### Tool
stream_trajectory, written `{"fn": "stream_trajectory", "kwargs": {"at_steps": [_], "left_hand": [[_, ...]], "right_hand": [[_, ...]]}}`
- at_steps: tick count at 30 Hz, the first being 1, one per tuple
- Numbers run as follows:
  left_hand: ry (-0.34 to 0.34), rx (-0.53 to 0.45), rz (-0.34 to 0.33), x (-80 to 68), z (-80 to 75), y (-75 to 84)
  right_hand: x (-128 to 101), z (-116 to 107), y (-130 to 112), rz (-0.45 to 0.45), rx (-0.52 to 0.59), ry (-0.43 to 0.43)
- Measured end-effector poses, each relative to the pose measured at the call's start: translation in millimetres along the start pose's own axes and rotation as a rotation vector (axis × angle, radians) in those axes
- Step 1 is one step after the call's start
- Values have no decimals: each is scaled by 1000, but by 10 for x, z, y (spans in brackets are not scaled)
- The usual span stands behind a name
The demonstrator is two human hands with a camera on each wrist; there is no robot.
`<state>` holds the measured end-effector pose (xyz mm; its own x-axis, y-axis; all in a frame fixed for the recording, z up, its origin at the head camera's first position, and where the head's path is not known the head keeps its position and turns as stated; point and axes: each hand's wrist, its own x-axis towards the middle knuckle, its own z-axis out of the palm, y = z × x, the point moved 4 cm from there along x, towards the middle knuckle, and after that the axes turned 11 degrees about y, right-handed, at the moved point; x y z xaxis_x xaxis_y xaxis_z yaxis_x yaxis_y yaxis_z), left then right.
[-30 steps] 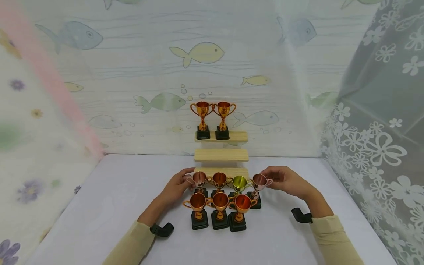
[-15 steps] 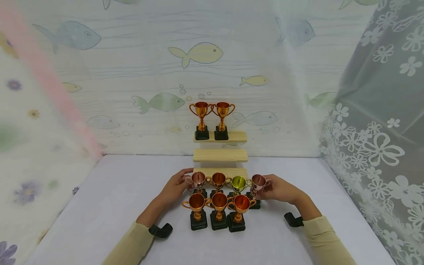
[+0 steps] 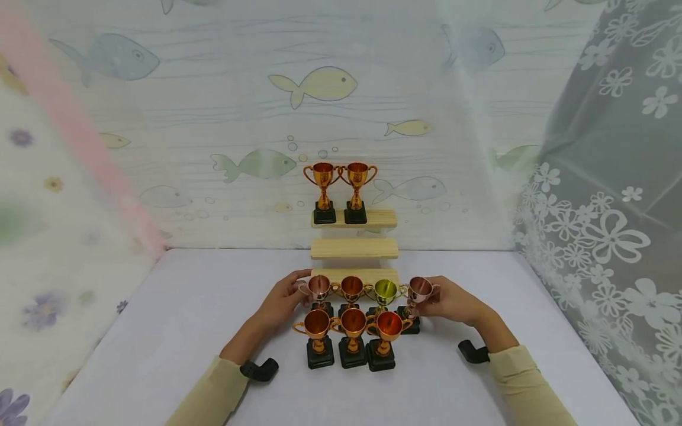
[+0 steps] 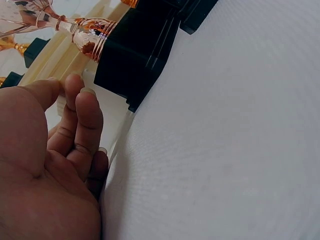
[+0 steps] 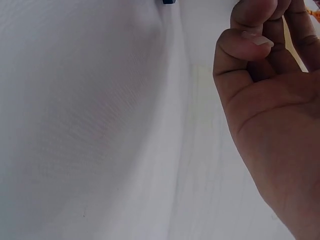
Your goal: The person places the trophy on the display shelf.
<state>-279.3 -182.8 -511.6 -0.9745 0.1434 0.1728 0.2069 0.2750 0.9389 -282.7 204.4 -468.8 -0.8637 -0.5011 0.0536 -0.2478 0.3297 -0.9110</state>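
Note:
At the right end of the back row of trophies, a rose-gold trophy cup [image 3: 420, 289] on a black base leans slightly. My right hand [image 3: 453, 300] holds it by the stem; in the right wrist view its fingers [image 5: 252, 47] are curled and the grip itself is cut off by the frame's top. My left hand [image 3: 282, 302] lies at the left end of the lowest wooden shelf board [image 3: 354, 274], beside another rose-gold trophy cup [image 3: 319, 288]. In the left wrist view its fingers [image 4: 89, 117] are loosely bent next to that trophy's black base [image 4: 140, 50], apart from it.
Three orange-gold trophies [image 3: 354, 323] stand in the front row. Between the rose-gold ones are a copper trophy [image 3: 352, 288] and a yellow-gold trophy [image 3: 386, 292]. Two gold trophies [image 3: 356, 174] stand on the top shelf board [image 3: 382, 218], above the middle board [image 3: 354, 248]. Patterned cloth hangs around the table.
My right hand has moved left and closed its fingers on the right rose-gold trophy, whose cup has shifted a little left, then back right. The left hand has stayed still.

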Motion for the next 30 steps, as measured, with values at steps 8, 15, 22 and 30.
{"fn": "stream_trajectory", "kwargs": {"at_steps": [8,15,22,30], "left_hand": [[3,7,5,-1,-10,17],[-1,-8,-7,-15,-4,14],[-3,-3,3,-11,-7,9],[-4,8,-9,7,-2,-7]], "right_hand": [[-2,-50,-33,-9,-15,20],[-15,-111,-75,-16,24,29],[15,-187,-171,-19,73,71],[112,-301,-320,-4,69,107]]}}
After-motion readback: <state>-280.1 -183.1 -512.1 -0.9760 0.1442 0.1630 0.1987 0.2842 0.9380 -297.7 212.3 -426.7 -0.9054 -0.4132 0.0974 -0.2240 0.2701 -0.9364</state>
